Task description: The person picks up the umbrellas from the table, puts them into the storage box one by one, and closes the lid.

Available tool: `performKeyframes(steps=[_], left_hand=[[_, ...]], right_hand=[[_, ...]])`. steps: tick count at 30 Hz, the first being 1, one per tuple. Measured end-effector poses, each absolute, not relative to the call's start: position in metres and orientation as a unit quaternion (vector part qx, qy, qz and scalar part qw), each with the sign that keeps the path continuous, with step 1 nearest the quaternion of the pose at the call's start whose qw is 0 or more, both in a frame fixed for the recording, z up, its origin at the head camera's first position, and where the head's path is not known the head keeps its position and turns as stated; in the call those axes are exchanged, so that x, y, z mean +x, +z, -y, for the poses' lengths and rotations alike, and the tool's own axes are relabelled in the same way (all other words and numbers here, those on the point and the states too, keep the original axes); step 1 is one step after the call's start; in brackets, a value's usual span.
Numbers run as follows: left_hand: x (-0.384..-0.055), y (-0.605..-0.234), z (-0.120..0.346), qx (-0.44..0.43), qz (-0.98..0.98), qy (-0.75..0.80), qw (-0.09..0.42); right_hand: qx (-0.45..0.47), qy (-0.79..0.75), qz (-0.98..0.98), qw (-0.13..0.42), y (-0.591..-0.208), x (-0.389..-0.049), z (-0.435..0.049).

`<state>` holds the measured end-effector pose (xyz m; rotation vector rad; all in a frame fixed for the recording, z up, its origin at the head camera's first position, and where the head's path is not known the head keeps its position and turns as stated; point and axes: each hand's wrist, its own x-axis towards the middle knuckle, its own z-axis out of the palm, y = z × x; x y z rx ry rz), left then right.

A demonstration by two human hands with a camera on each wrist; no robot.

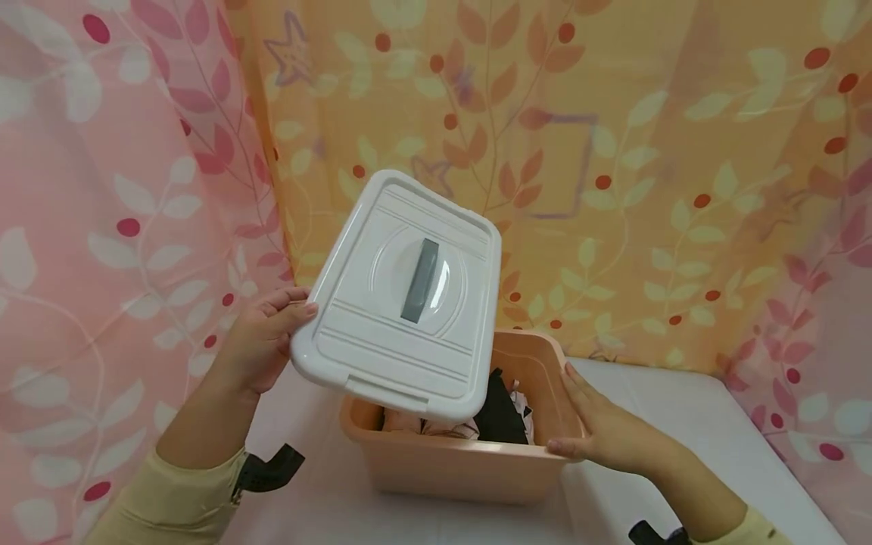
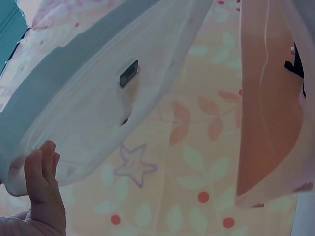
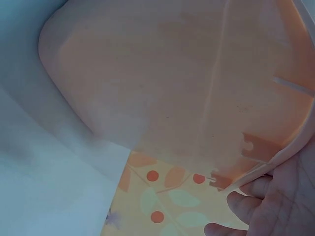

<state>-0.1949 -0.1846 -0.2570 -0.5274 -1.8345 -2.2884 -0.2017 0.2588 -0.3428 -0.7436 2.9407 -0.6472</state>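
Observation:
In the head view a white lid with a grey handle is held up at a tilt above a peach plastic storage bin. My left hand grips its left edge, thumb on top. The left wrist view shows the lid's underside, with the left hand's fingers against it. At the bin's right end my right hand touches the rim, fingers and thumb spread apart. Inside the bin lie a black cloth item and light pink fabric, partly hidden by the lid.
The bin stands on a white-covered surface. Patterned curtains hang close around it, an orange-yellow one behind and a pink one at the left.

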Motion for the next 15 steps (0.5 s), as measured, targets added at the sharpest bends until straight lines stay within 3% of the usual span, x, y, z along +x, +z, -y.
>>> performKeyframes(steps=[15], left_hand=[[-0.211,-0.254,0.156,-0.165,0.620,-0.766,0.037]], right_hand=[[-0.240,-0.183,-0.953,0.013,-0.342,-0.201,-0.259]])
